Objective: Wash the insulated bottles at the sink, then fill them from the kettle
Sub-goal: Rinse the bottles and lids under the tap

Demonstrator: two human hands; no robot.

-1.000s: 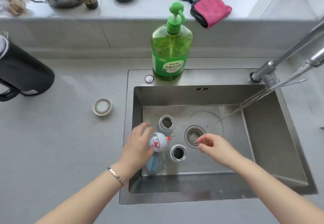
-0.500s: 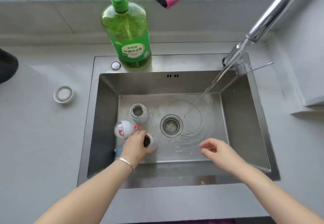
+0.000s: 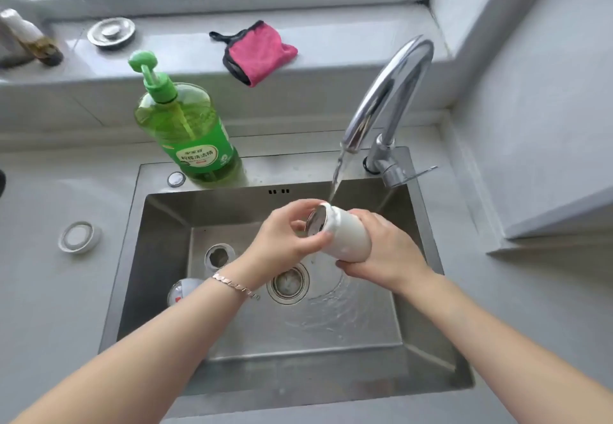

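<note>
With right hand (image 3: 391, 251) wrapping fully round its body, holding small white insulated bottle (image 3: 346, 236) tilted under thin water stream (image 3: 336, 174) from curved chrome tap (image 3: 391, 92), above stainless steel sink (image 3: 159, 257); with left hand (image 3: 288, 238), pinching its steel-rimmed mouth, thumb and fingers bent. Leaving second open grey bottle (image 3: 219, 256) standing upright on sink floor, left of round drain (image 3: 287, 282)

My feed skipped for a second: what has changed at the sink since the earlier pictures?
The white bottle that stood by the drain was lifted and tilted, its mouth now under the running water. The left hand, which reached for it, holds its rim; the right hand, empty before, grips its body. The other bottle and the round cap stay in the sink; the soap bottle is unmoved.
</note>
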